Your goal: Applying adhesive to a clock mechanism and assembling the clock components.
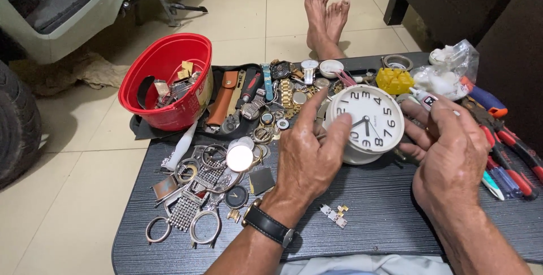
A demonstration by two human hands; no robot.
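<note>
both hands are cradling the white alarm clock (366, 123) above the table (373, 207), left hand (308, 153) clasping its rim, right hand (447, 153) pinching a small glue tube (425, 99), tilting the dial toward the wearer.

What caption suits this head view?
Both hands, left and right, hold a white clock over a table of watch parts.

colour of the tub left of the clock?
Red: the round plastic tub holding watch parts, seen clearly in the head view.
</note>
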